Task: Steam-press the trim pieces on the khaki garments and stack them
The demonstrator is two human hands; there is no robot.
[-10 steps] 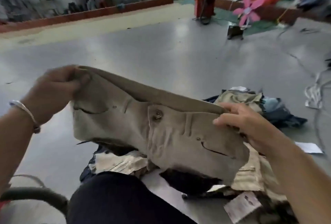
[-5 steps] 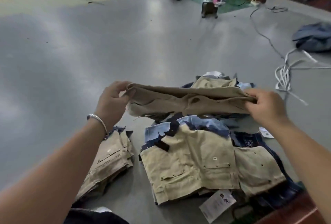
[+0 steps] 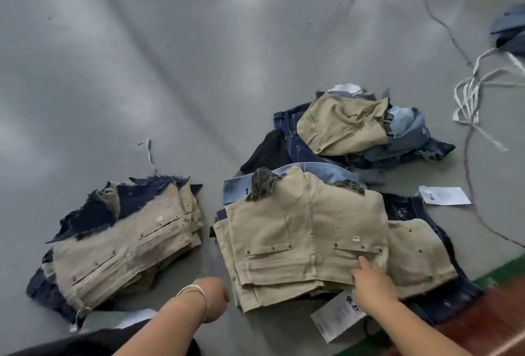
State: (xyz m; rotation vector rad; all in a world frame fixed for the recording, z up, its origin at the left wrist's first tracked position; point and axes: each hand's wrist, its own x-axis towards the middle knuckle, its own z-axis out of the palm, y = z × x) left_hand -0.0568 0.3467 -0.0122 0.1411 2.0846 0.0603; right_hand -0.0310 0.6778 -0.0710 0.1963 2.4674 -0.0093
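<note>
Floor: grey smooth floor (image 3: 170, 71), with white straps (image 3: 468, 94) lying at the far right.
Middle stack: the khaki garment (image 3: 298, 230) lies flat on top of a pile, in front of me.
My right hand (image 3: 372, 281): fingers straight, resting on the near right part of this garment.
My left hand (image 3: 217, 297): loosely curled, holds nothing, just beside the pile.
Left stack (image 3: 122, 244): khaki and dark blue pieces.
Far heap (image 3: 346, 128): crumpled khaki over denim.
Paper tag (image 3: 338, 314): under my right wrist.

Head-worn view, steeply down, close
</note>
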